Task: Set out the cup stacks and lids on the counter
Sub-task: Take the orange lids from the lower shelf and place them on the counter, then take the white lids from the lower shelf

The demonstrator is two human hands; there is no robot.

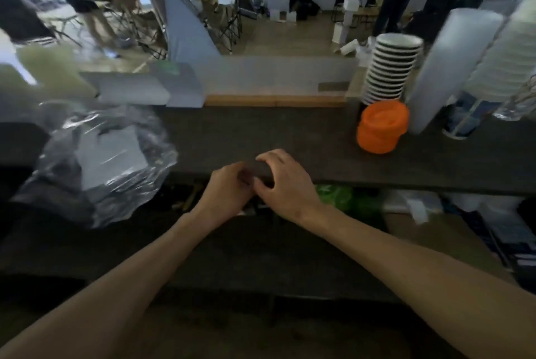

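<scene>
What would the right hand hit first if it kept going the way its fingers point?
Probably nothing soon: the right hand points up-left over bare counter; the far ledge comes first, though depth is unclear.

One head view looks forward and down, close over the counter point(261, 132); cups point(391, 68) stand at two o'clock.
</scene>
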